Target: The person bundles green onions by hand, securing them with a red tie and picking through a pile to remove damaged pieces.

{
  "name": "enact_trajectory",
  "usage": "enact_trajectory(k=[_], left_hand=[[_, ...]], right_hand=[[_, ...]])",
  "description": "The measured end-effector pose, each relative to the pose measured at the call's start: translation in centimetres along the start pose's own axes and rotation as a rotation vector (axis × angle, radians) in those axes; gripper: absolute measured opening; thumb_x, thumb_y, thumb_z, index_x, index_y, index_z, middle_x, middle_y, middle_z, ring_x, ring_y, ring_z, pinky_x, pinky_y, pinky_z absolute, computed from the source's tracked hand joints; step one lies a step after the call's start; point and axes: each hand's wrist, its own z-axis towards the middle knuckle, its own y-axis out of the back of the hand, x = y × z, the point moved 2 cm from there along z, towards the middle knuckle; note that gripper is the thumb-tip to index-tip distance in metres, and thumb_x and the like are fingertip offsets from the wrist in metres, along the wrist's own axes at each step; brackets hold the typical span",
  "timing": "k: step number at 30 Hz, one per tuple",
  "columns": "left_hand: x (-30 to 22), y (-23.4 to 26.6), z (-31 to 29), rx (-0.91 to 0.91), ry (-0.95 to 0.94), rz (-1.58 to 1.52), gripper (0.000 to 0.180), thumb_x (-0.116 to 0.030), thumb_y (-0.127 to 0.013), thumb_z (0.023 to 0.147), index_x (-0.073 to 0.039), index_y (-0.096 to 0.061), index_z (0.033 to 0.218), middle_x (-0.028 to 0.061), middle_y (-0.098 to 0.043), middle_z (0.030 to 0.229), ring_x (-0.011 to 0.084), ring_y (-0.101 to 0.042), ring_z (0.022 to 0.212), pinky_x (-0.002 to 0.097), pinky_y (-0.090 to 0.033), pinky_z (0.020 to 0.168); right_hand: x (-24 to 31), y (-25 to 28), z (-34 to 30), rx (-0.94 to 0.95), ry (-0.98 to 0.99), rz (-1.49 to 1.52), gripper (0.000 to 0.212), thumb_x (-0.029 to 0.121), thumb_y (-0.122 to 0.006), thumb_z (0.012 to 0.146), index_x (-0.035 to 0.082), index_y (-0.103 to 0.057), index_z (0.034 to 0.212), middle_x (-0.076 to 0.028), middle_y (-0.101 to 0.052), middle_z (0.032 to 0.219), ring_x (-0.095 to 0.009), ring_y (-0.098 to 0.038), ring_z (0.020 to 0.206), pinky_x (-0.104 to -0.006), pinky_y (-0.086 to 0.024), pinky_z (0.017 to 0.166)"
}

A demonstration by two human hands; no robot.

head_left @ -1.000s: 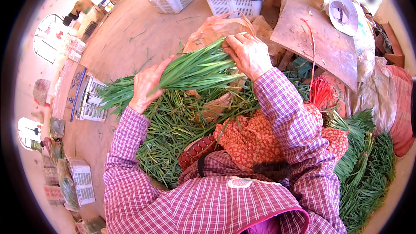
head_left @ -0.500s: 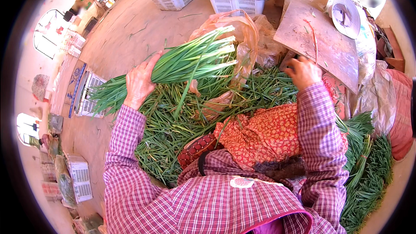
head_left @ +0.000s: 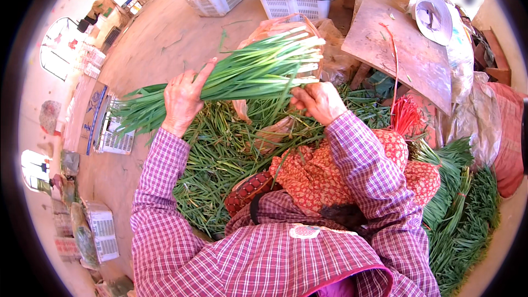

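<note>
Nearest, just this side of the heap (head_left: 206,159) of loose green stalks, a red flowered cloth (head_left: 313,176) covers the person's lap, probably to guard the clothes from soil; its dark smear suggests as much. A dark red shoe (head_left: 250,191) rests at the heap's near edge. Above the heap's far part, the bunch (head_left: 242,74) of green stalks is held in the air, tilted a little, leaves toward the left and pale ends toward the right. The left hand (head_left: 183,99) grasps it around the leafy part, which seems to leave the pale ends bare and fanned within reach. The right hand (head_left: 322,102) is at the lower pale ends, fingers drawn together; whether a stalk is pinched there, I cannot tell. Right of the heap, more greens (head_left: 459,236) lie laid alongside one another, likely to stay straight, and red ties (head_left: 406,115) sit bundled, handy to the right arm. Beyond the heap's right side a board (head_left: 399,49) slopes, with a pale hat (head_left: 434,16) at its far edge. Behind the bunch, past the heap, is an orange plastic bag (head_left: 269,30); farther off stand stacked white crates (head_left: 294,5), apparently nested to save floor room, and a white basket (head_left: 214,3) holding greens.
</note>
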Motion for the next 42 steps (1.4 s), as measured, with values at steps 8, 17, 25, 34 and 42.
enact_trajectory(k=[8, 17, 25, 34, 42], left_hand=[[1.2, -0.1, -0.4, -0.013, -0.031, 0.046, 0.098, 0.006, -0.069, 0.055, -0.033, -0.047, 0.142, 0.0047, -0.056, 0.086, 0.0244, -0.060, 0.080, 0.0375, -0.050, 0.072], [1.4, 0.9, 0.1, -0.006, -0.073, 0.140, 0.097, 0.007, -0.067, 0.057, -0.034, -0.047, 0.143, 0.0051, -0.055, 0.085, 0.0241, -0.059, 0.079, 0.0367, -0.050, 0.073], [1.4, 1.5, 0.1, -0.049, -0.120, 0.151, 0.096, 0.006, -0.068, 0.057, -0.034, -0.048, 0.142, 0.0055, -0.057, 0.089, 0.0241, -0.059, 0.080, 0.0358, -0.051, 0.074], [1.3, 1.9, -0.2, -0.119, -0.180, 0.143, 0.092, 0.005, -0.067, 0.056, -0.033, -0.053, 0.138, 0.0061, -0.057, 0.089, 0.0235, -0.058, 0.079, 0.0356, -0.050, 0.073], [-0.5, 2.9, 0.7, -0.171, -0.278, 0.120, 0.070, -0.005, -0.061, 0.070, -0.034, -0.057, 0.134, 0.0042, -0.056, 0.083, 0.0206, -0.058, 0.074, 0.0342, -0.051, 0.067]], right_hand=[[-5.7, 8.4, -1.5, 0.096, -0.665, -1.131, 0.027, 0.036, -0.058, 0.093, 0.015, -0.075, 0.101, -0.013, -0.072, 0.101, -0.028, -0.070, 0.092, -0.0435, -0.054, 0.080], [3.9, 4.6, -0.2, -0.019, -0.009, -0.222, 0.061, 0.064, -0.053, 0.088, 0.007, -0.074, 0.098, -0.013, -0.071, 0.081, -0.027, -0.070, 0.078, -0.0390, -0.054, 0.078], [-1.3, 5.8, -0.1, -0.034, -0.061, -0.601, 0.034, 0.035, -0.053, 0.097, 0.005, -0.068, 0.094, -0.012, -0.069, 0.077, -0.022, -0.067, 0.069, -0.0365, -0.052, 0.062], [-0.1, 12.6, -1.4, -0.268, -0.017, -0.830, 0.028, 0.038, -0.064, 0.087, 0.017, -0.070, 0.104, -0.013, -0.070, 0.089, -0.032, -0.068, 0.085, -0.0443, -0.053, 0.075], [3.9, 8.2, 1.6, -0.065, 0.207, -0.538, 0.021, 0.034, -0.063, 0.087, 0.017, -0.073, 0.093, -0.011, -0.071, 0.084, -0.030, -0.069, 0.081, -0.0422, -0.054, 0.076]])
